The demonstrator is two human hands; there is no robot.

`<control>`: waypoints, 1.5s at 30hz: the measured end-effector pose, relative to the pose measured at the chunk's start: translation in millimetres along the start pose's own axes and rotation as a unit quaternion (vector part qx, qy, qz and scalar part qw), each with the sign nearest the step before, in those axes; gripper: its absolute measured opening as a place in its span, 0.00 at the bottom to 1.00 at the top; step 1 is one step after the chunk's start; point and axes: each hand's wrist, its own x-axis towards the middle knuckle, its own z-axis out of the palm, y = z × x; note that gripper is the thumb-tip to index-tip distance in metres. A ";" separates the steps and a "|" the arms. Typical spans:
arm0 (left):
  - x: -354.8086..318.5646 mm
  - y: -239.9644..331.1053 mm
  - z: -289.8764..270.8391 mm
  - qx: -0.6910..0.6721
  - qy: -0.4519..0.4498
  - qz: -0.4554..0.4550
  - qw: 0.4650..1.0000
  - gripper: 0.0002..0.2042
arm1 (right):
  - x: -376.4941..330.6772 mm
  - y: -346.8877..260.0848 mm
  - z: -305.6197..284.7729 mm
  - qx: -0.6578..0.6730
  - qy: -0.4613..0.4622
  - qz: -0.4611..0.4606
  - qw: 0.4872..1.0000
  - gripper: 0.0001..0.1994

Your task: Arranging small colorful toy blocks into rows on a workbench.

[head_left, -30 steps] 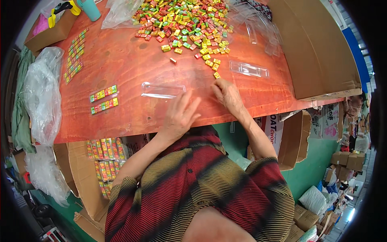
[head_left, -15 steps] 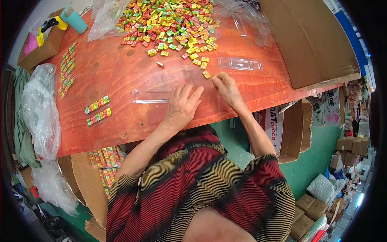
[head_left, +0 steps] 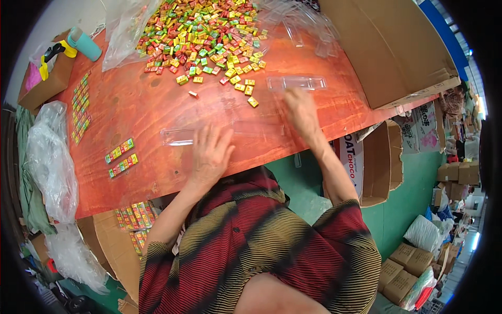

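My left hand lies palm down with its fingers spread, over the near edge of a clear plastic tray. A second clear, see-through piece stretches between my two hands. My right hand is smeared by motion at the near side of another clear plastic tray; its fingertips are too blurred to show whether they hold anything. Left of it sits a small yellow box, the nearest of a big heap of little red, yellow and green boxes.
Two filled rows of small boxes lie at the left, with more rows behind. Clear plastic trays pile up at the back. A large cardboard box stands at the right, a teal bottle at the far left.
My right hand has gone from beside the nearest yellow box to the clear tray farther back. My left hand stays low, fingers spread. The whole view has shifted slightly.
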 end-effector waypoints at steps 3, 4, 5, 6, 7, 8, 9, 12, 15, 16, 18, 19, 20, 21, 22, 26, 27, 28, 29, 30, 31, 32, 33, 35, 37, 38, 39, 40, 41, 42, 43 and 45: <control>19.1 19.0 13.4 -0.032 -0.004 0.060 0.998 0.19 | 1.9 57.5 12.6 -0.141 -0.033 0.036 0.989 0.08; 24.8 19.8 18.8 -0.033 -0.002 0.062 0.998 0.19 | -1.6 67.1 17.2 -0.144 -0.030 0.036 0.988 0.08; 28.3 19.3 25.7 -0.029 -0.011 0.070 0.997 0.18 | -2.2 70.9 19.9 -0.142 -0.018 0.028 0.989 0.08; 30.2 18.5 32.3 -0.026 -0.021 0.077 0.996 0.18 | -2.2 75.9 20.3 -0.141 -0.006 0.021 0.990 0.08; 30.2 17.2 38.8 -0.025 -0.019 0.077 0.997 0.18 | -1.2 82.9 17.6 -0.142 -0.005 0.019 0.990 0.08; 30.0 15.3 43.5 -0.035 -0.028 0.076 0.996 0.17 | -1.7 89.1 14.2 -0.145 -0.003 0.031 0.989 0.08; 29.6 13.4 47.4 -0.045 -0.038 0.076 0.995 0.16 | -2.0 95.0 11.0 -0.147 -0.001 0.043 0.988 0.07; 25.2 14.6 51.6 -0.045 -0.035 0.078 0.995 0.14 | -1.8 112.4 2.5 -0.243 -0.004 0.118 0.963 0.07; 22.4 14.4 50.2 -0.056 -0.019 0.070 0.996 0.13 | -0.3 118.8 -15.0 -0.183 0.024 0.159 0.970 0.06; 22.1 14.3 49.8 -0.058 -0.017 0.073 0.996 0.13 | 1.1 119.0 -21.1 -0.187 0.025 0.160 0.969 0.06; 21.5 14.4 48.6 -0.054 -0.021 0.068 0.996 0.12 | 1.4 118.1 -32.0 -0.173 0.067 0.179 0.966 0.07; 20.9 14.5 48.5 -0.057 -0.020 0.070 0.996 0.12 | -0.3 118.6 -34.1 -0.176 0.068 0.180 0.965 0.07; 20.7 14.0 48.6 -0.057 -0.016 0.068 0.996 0.12 | -1.9 119.1 -34.7 -0.173 0.067 0.183 0.965 0.07; 21.3 13.8 49.2 -0.057 -0.013 0.066 0.996 0.12 | -3.9 118.9 -34.7 -0.169 0.066 0.187 0.966 0.07; 22.4 13.9 50.2 -0.058 -0.013 0.068 0.996 0.12 | -6.5 116.3 -32.9 -0.171 0.066 0.188 0.965 0.07; 20.0 13.9 49.9 -0.044 -0.014 0.067 0.997 0.12 | -13.0 64.4 -9.6 -0.006 -0.035 0.133 0.990 0.06; 21.1 13.9 50.5 -0.044 -0.008 0.069 0.997 0.12 | -15.5 54.0 -4.2 -0.005 -0.037 0.135 0.990 0.06; 21.9 13.8 51.1 -0.045 -0.011 0.069 0.997 0.12 | -17.9 45.3 0.5 0.018 -0.053 0.128 0.990 0.06; 22.4 13.7 51.2 -0.045 -0.009 0.072 0.996 0.11 | -19.3 40.6 3.4 0.043 -0.070 0.119 0.989 0.06; 22.6 13.8 51.2 -0.046 -0.008 0.075 0.996 0.11 | -19.3 41.5 3.1 0.046 -0.072 0.119 0.989 0.06; 22.9 14.9 50.5 -0.045 -0.009 0.073 0.996 0.11 | -17.7 45.3 0.9 0.082 -0.092 0.126 0.984 0.07; 24.9 15.8 49.6 -0.051 -0.008 0.072 0.996 0.11 | -14.7 49.0 -0.9 0.118 -0.110 0.132 0.978 0.07; 25.8 15.5 48.6 -0.056 -0.007 0.072 0.996 0.11 | -11.7 50.0 -2.4 0.120 -0.111 0.131 0.978 0.07; 24.1 13.6 49.7 -0.057 -0.004 0.071 0.996 0.11 | -5.7 51.8 -7.1 0.152 -0.197 0.188 0.950 0.08; 23.7 14.0 50.9 -0.060 0.001 0.068 0.996 0.11 | 1.1 56.3 -11.8 0.167 -0.222 0.189 0.942 0.09; 24.3 13.6 50.3 -0.065 -0.001 0.070 0.995 0.11 | 2.9 58.0 -13.2 0.182 -0.243 0.194 0.933 0.09; 24.1 13.6 49.7 -0.070 -0.003 0.072 0.995 0.11 | 2.7 61.2 -12.6 0.182 -0.243 0.194 0.933 0.09; 23.1 13.8 49.4 -0.070 -0.004 0.072 0.995 0.11 | 1.2 65.1 -10.7 0.208 -0.238 0.191 0.929 0.08; 23.3 13.7 50.0 -0.070 -0.002 0.073 0.995 0.11 | 2.3 66.3 -11.2 0.233 -0.232 0.187 0.925 0.08; 23.8 13.6 50.7 -0.070 -0.001 0.075 0.995 0.11 | 3.7 66.7 -12.7 0.233 -0.232 0.188 0.926 0.08; 24.4 13.4 51.4 -0.070 -0.001 0.076 0.995 0.11 | 5.6 66.4 -15.2 0.223 -0.255 0.191 0.921 0.08; 22.6 11.8 50.8 -0.065 0.006 0.075 0.995 0.11 | 9.3 64.2 -15.6 0.212 -0.280 0.189 0.917 0.08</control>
